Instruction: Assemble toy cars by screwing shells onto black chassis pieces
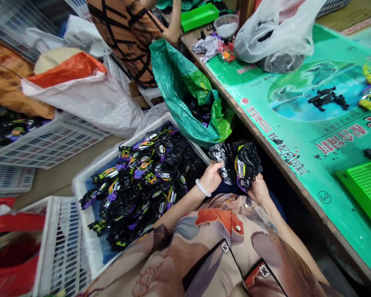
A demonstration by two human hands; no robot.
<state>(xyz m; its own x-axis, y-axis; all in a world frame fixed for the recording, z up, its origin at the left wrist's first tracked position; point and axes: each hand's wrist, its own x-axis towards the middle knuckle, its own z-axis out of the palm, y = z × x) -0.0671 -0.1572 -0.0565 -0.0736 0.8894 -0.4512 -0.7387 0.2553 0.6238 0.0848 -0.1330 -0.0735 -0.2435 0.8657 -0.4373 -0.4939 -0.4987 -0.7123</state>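
Over my lap, my left hand (212,178) grips a flat black plastic toy part (223,161) with pale detailing, its fingers mostly hidden behind it. Close beside it, my right hand (259,187) is closed on a black toy car body (247,165) with yellow, silver and purple markings. The two pieces are side by side; whether they touch I cannot tell. To the left, a white crate (80,183) is heaped with many similar black toy cars (145,177). A green woven sack (170,82) beyond my hands has more dark pieces inside.
A table edge (266,144) runs along my right, its green sheet (284,123) bearing black parts (327,99), a green basket (367,194) and a plastic bag (275,37). Another person (126,37) is at the far side. More crates (58,247) and sacks (86,99) crowd the left.
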